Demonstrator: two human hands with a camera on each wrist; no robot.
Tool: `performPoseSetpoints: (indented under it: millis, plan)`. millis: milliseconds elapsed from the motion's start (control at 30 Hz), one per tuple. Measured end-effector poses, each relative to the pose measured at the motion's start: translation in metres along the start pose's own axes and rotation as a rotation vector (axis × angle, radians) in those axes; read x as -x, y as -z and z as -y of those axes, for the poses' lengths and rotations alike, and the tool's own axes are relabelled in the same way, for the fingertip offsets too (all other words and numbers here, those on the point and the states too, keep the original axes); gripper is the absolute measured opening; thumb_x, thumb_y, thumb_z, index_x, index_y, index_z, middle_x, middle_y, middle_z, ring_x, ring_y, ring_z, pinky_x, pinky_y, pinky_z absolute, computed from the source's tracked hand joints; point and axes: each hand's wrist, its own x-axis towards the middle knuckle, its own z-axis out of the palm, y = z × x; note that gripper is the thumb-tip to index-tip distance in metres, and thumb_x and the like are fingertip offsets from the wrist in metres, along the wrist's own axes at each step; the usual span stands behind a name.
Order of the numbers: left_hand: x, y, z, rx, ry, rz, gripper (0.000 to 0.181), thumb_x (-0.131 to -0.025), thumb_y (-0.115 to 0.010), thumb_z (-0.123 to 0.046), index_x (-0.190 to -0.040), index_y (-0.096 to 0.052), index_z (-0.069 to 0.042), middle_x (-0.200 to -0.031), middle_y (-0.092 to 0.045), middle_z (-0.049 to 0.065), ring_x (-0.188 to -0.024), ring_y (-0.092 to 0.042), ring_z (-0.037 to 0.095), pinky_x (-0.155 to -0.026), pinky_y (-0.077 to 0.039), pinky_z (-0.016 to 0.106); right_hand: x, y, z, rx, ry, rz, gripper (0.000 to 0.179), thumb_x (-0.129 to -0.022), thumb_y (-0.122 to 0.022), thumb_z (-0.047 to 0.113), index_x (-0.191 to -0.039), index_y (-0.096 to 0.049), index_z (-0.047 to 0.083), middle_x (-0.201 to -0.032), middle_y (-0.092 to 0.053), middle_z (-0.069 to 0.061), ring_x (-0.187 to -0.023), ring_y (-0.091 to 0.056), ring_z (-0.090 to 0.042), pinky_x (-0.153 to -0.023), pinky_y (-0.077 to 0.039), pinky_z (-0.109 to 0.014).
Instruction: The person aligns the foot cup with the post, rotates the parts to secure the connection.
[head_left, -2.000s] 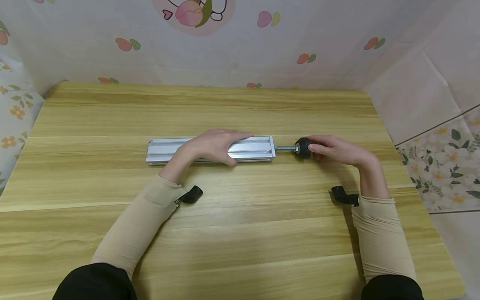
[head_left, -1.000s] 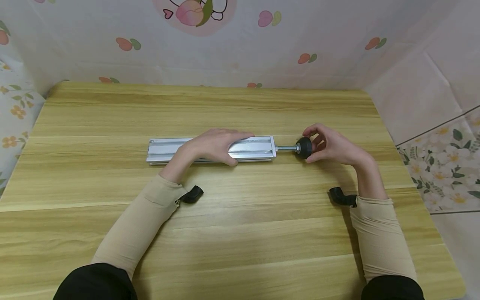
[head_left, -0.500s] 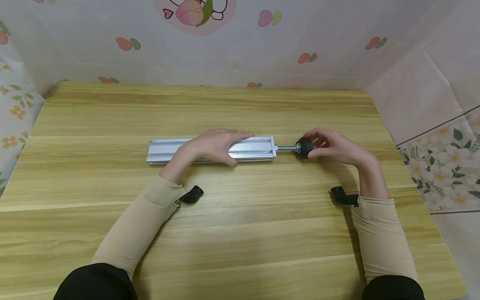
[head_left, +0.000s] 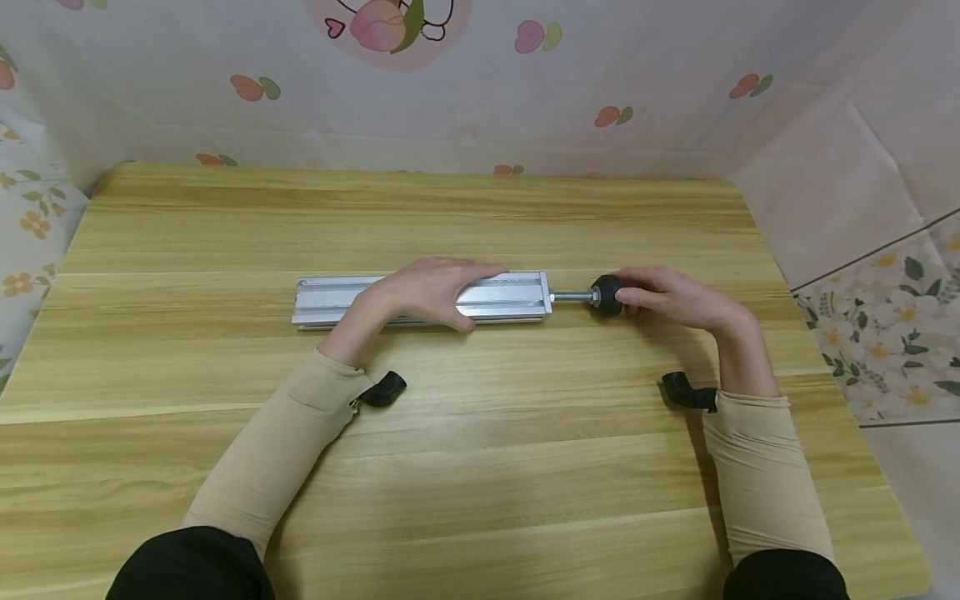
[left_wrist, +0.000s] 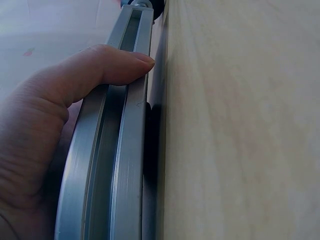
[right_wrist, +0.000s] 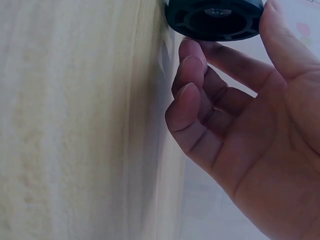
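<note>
An aluminium profile point(head_left: 504, 293) with long slots lies lengthwise on the wooden table. My left hand point(head_left: 429, 292) grips it across the middle, thumb on the near side; the left wrist view shows the thumb point(left_wrist: 117, 66) bent over a slotted face. From the plate on the profile's right end sticks a threaded rod point(head_left: 572, 297), which carries a black levelling foot point(head_left: 606, 296). My right hand point(head_left: 675, 298) pinches the foot's rim between thumb and fingers. In the right wrist view the foot's hollow underside point(right_wrist: 215, 22) faces my palm, and the other fingers curl below it.
The wooden table point(head_left: 525, 467) reaches back to a patterned cloth point(head_left: 450, 108) hanging behind it. More cloth hangs at the left and right sides. Black wrist mounts point(head_left: 384, 389) stick out from both beige sleeves.
My right hand has loosened and spread around the foot, then turned and closed on its rim again. My left hand and the profile have stayed in place.
</note>
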Motion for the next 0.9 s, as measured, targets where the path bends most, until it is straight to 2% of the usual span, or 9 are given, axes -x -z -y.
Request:
performPoseSetpoints:
  millis: [100,200,333,433,600,700,900]
  plan:
    - [0.0001,0.0005,0.0002,0.0,0.002,0.004,0.091,-0.08,-0.068,-0.031,-0.163,-0.032,-0.03,-0.163,-0.044,-0.001,-0.151,-0.042,0.02,-0.122,-0.035,0.047,-0.0007,-0.0007,0.0003,0.002,-0.009,0.004,0.029,-0.109,-0.048,0.028,-0.121,-0.062,0.006,-0.095,-0.064,-0.01,-0.089,-0.059,-0.019,-0.08,-0.049,-0.028]
    - [0.0003,0.0008,0.0006,0.001,0.003,0.005,0.091,-0.079,-0.068,-0.031,-0.163,-0.031,-0.03,-0.163,-0.043,-0.001,-0.151,-0.041,0.02,-0.123,-0.035,0.047,-0.0007,-0.0008,0.001,-0.009,-0.017,0.008,0.033,-0.11,-0.044,0.031,-0.113,-0.062,0.004,-0.094,-0.062,-0.011,-0.088,-0.059,-0.019,-0.081,-0.05,-0.028]
    - [0.0004,0.0011,0.0006,0.001,0.007,0.006,0.091,-0.079,-0.067,-0.031,-0.163,-0.031,-0.03,-0.163,-0.044,-0.003,-0.151,-0.042,0.019,-0.123,-0.035,0.046,0.0005,0.0,0.0016,-0.032,0.003,0.024,0.04,-0.11,-0.044,0.03,-0.138,-0.056,0.004,-0.099,-0.062,-0.012,-0.089,-0.06,-0.019,-0.081,-0.051,-0.026]
    - [0.0001,0.0013,0.0007,-0.002,0.005,0.008,0.09,-0.08,-0.068,-0.032,-0.163,-0.031,-0.03,-0.164,-0.043,-0.001,-0.152,-0.04,0.02,-0.123,-0.034,0.047,0.0004,-0.0007,0.002,-0.061,0.018,0.013,0.055,-0.105,-0.058,0.023,-0.155,-0.04,0.009,-0.104,-0.06,-0.012,-0.091,-0.058,-0.02,-0.081,-0.05,-0.026]
    - [-0.0001,0.0019,0.0009,-0.003,-0.001,0.013,0.09,-0.081,-0.068,-0.033,-0.163,-0.031,-0.029,-0.165,-0.041,0.001,-0.153,-0.039,0.022,-0.124,-0.033,0.049,-0.0043,-0.0047,0.0043,-0.11,0.036,-0.04,0.077,-0.084,-0.084,0.009,-0.148,-0.041,0.009,-0.106,-0.055,-0.013,-0.09,-0.055,-0.02,-0.078,-0.051,-0.025]
    - [0.0,0.0025,0.001,-0.004,-0.001,0.012,0.09,-0.081,-0.069,-0.032,-0.163,-0.031,-0.029,-0.165,-0.041,0.001,-0.153,-0.039,0.022,-0.124,-0.033,0.049,-0.0068,-0.0069,0.0061,-0.101,0.048,-0.07,0.08,-0.078,-0.087,0.005,-0.144,-0.043,0.006,-0.111,-0.052,-0.013,-0.09,-0.056,-0.021,-0.077,-0.052,-0.024]
    - [-0.0002,0.0027,0.0011,-0.009,-0.001,0.01,0.091,-0.08,-0.069,-0.033,-0.163,-0.031,-0.03,-0.164,-0.042,-0.001,-0.153,-0.04,0.022,-0.124,-0.034,0.048,-0.0082,-0.0094,0.0097,-0.064,0.062,-0.11,0.08,-0.074,-0.089,0.0,-0.14,-0.044,0.002,-0.131,-0.05,-0.017,-0.098,-0.06,-0.024,-0.08,-0.054,-0.024]
